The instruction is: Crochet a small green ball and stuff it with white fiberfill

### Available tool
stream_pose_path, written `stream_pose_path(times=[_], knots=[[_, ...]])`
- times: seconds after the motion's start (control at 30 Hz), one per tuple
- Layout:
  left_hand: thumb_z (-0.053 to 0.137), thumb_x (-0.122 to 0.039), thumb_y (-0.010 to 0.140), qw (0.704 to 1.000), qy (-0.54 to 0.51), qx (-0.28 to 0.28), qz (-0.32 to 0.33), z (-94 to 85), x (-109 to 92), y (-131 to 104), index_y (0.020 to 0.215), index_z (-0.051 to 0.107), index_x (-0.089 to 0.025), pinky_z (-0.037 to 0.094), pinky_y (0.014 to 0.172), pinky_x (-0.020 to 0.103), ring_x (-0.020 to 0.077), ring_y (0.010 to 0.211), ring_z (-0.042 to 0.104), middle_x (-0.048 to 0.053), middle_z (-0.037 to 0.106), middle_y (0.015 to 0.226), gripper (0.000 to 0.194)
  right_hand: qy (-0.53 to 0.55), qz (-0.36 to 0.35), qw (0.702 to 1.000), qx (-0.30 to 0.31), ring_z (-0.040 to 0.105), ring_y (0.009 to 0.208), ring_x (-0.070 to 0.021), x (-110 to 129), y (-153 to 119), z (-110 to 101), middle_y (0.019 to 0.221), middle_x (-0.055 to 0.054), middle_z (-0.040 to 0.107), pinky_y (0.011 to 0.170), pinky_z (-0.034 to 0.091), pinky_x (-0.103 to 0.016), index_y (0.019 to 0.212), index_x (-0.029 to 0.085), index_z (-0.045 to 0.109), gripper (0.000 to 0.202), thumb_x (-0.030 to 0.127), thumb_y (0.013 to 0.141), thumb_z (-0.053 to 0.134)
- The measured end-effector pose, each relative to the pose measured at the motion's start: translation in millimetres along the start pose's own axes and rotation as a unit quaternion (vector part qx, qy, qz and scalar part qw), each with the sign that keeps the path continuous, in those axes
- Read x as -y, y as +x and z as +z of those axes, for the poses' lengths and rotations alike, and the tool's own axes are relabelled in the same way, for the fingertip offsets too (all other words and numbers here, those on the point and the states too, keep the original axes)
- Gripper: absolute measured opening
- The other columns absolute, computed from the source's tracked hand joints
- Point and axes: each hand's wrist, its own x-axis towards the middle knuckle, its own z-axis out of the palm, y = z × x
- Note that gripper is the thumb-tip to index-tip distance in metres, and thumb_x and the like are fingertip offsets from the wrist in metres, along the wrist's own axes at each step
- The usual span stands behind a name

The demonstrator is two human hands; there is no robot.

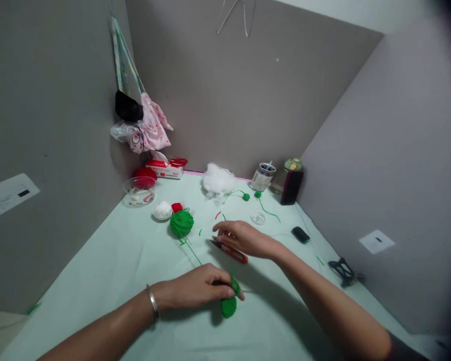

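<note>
My left hand (201,286) pinches a small green crocheted piece (229,307) between thumb and fingers, low over the front of the table. Green yarn loops stick up above its grip. My right hand (244,236) is just above a pair of red-handled thread snips (236,253), fingers bent but apart. Whether the fingertips touch the snips I cannot tell. Beyond the left hand sits a ball of green yarn (181,222), with a strand running from it toward that hand. Short green and red yarn scraps (218,215) lie past the right fingertips.
White stuffing (217,179) sits at the back, with two little green balls (246,197) nearby. White yarn (163,210), a clear tub (139,193) and a tissue box (165,169) stand left. A tin (263,176), phone (292,187), black case (300,234) and black scissors (344,272) are right.
</note>
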Motion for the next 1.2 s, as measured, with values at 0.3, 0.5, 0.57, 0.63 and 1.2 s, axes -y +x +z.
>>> stream_pose_path(times=[0.3,0.5,0.57,0.63,1.2], knots=[[0.062,-0.019,0.094,0.975,0.198,-0.096,0.027,-22.3,-1.0,-13.9,0.112,0.078,-0.023,0.048,0.099,0.039,0.0258,0.106,0.066,0.009,0.072,0.121,0.025,0.051,-0.141,0.989,-0.011,0.054,0.138,-0.0339,-1.4,103.5,55.6,0.152,-0.015,0.053,0.113,0.048,-0.053,0.148,0.028,0.054,0.08,0.014,0.077,0.087],[0.056,-0.023,0.103,0.905,0.302,-0.284,0.1,-54.0,0.5,-25.0,0.119,0.077,-0.023,0.056,0.095,0.039,0.0251,0.104,0.074,0.008,0.08,0.115,0.026,0.183,-0.104,0.977,-0.029,0.064,0.125,-0.0275,-20.8,111.5,55.9,0.143,-0.01,0.061,0.102,0.057,-0.046,0.144,0.029,0.056,0.06,0.018,0.087,0.074],[0.058,-0.022,0.101,0.874,0.268,-0.384,0.131,-68.7,-1.0,-28.5,0.114,0.078,-0.024,0.056,0.097,0.04,0.0244,0.107,0.073,0.007,0.079,0.112,0.024,0.277,-0.084,0.957,-0.022,0.064,0.127,-0.0279,-23.4,103.7,48.1,0.143,-0.009,0.063,0.101,0.058,-0.045,0.142,0.029,0.058,0.058,0.021,0.087,0.074],[0.068,-0.025,0.094,0.848,0.176,-0.481,0.135,-82.1,-2.2,-30.7,0.112,0.078,-0.025,0.054,0.103,0.042,0.0262,0.118,0.068,0.008,0.074,0.12,0.021,0.302,-0.085,0.949,-0.042,0.064,0.129,-0.0283,-22.6,95.2,43.0,0.141,-0.008,0.063,0.102,0.058,-0.045,0.139,0.03,0.059,0.059,0.019,0.084,0.076],[0.074,-0.026,0.084,0.872,-0.018,-0.478,0.107,-91.8,25.3,-13.5,0.117,0.055,-0.024,0.057,0.107,0.047,0.0294,0.131,0.066,0.012,0.063,0.144,0.038,0.313,-0.066,0.941,-0.109,0.056,0.141,-0.0306,-16.3,75.9,52.0,0.157,-0.013,0.051,0.108,0.056,-0.047,0.152,0.031,0.049,0.068,0.03,0.089,0.076]])
